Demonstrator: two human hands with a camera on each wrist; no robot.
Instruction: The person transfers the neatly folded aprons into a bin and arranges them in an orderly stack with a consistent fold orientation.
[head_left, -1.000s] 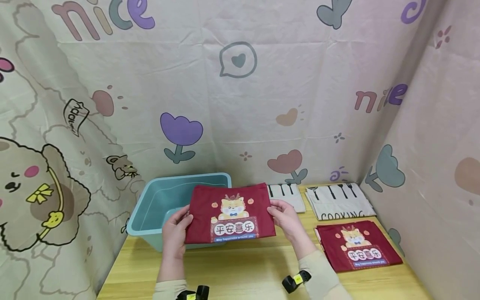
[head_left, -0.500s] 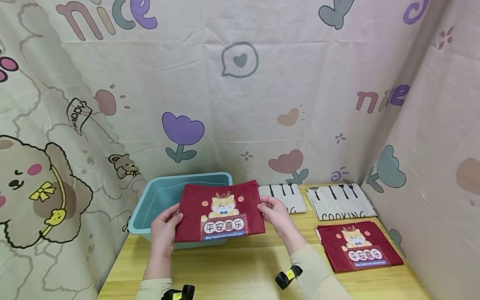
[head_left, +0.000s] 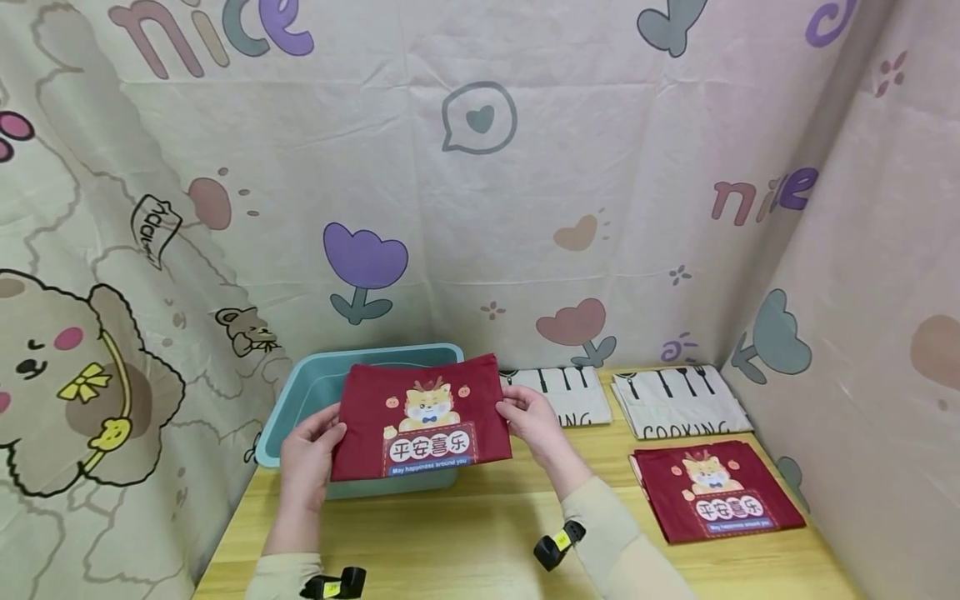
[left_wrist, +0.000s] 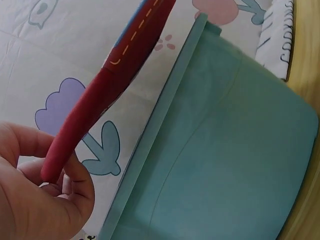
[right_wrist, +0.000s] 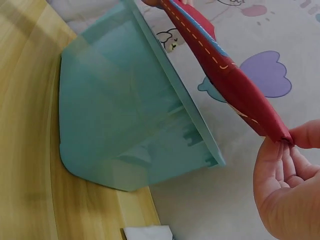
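A folded dark red cloth (head_left: pixel 423 417) with a cartoon dog and Chinese lettering is held up by both hands in the head view. My left hand (head_left: pixel 306 454) pinches its left edge, thumb in front. At the opposite edge my right hand (head_left: pixel 536 425) pinches it between thumb and fingers. In the left wrist view the cloth (left_wrist: pixel 95 100) is seen edge-on, raised above the rim of a teal plastic bin (left_wrist: pixel 225 140). From the right wrist, the cloth (right_wrist: pixel 235 90) likewise shows as a thin folded stack beside the bin. The cloth hides part of the bin's front in the head view.
To the right on the wooden table (head_left: pixel 480 550) lies another folded red cloth (head_left: pixel 716 492) with the same print. Behind it is a folded white cloth (head_left: pixel 678 402) with utensil prints, and a similar white cloth (head_left: pixel 570 396) lies beside the bin. Patterned curtains enclose the back and sides.
Both hands have moved left with the red cloth, bringing it further over the bin's front and uncovering more of the white cloth behind. The cloths on the table have stayed put.
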